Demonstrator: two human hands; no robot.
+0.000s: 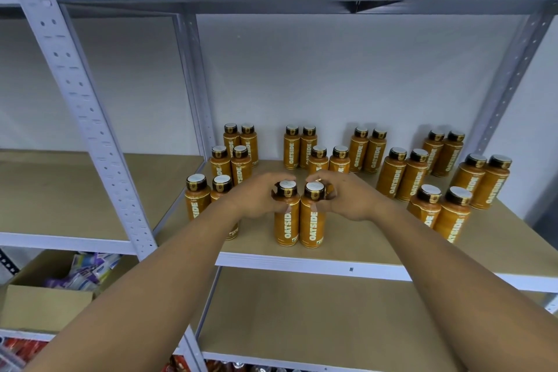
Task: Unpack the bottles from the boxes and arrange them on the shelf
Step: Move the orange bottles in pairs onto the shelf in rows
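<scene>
Two orange OATSIDE bottles with black caps stand side by side near the front edge of the brown shelf board [362, 248]. My left hand [256, 196] grips the neck of the left bottle [286, 220]. My right hand [347, 196] grips the neck of the right bottle [312, 223]. Both bottles rest upright on the board. Several more identical bottles stand in pairs on the same shelf, to the left [197, 198], behind [329, 160] and to the right [453, 214].
Grey metal uprights [81, 106] frame the rack. The neighbouring shelf board [75, 190] at left is bare. An open cardboard box [45, 302] of packets sits on the lower left shelf. A lower shelf board [302, 317] lies beneath my arms.
</scene>
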